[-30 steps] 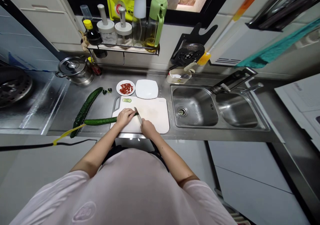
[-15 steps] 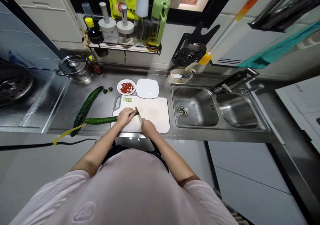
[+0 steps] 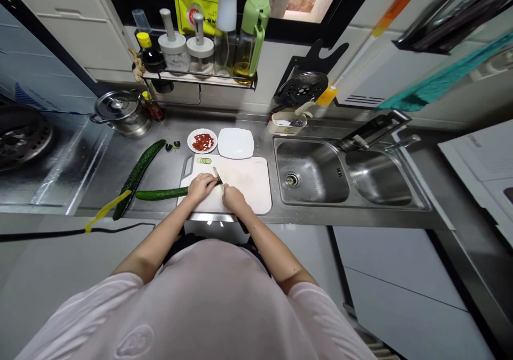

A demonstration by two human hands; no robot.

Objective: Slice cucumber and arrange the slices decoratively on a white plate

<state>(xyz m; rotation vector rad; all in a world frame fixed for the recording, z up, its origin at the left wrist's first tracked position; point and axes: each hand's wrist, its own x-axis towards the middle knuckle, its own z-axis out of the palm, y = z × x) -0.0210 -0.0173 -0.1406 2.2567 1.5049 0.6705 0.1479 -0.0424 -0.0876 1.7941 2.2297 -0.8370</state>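
Observation:
My left hand [image 3: 201,186] is closed over a cucumber [image 3: 162,193], pressing it on the white cutting board [image 3: 250,184]. The cucumber's uncut end sticks out over the board's left side. In my right hand [image 3: 234,197] is a kitchen knife [image 3: 218,177], its blade at the cucumber's cut end beside my left fingertips. Several cucumber slices [image 3: 204,161] lie overlapped near the board's top left corner. A second, whole cucumber [image 3: 138,177] rests on the steel counter to the left, with small cut-off ends [image 3: 172,146] near its tip.
Behind the board stand a plate of chopped red pieces [image 3: 202,141] and a white square plate [image 3: 235,143]. A double sink [image 3: 312,170] is on the right, a lidded pot [image 3: 120,112] at the back left. Above hangs a rack [image 3: 200,77] with bottles and jars.
My right hand and the knife have shifted slightly left and up, the blade tip reaching farther past the cucumber. My left hand stays in place on the cucumber.

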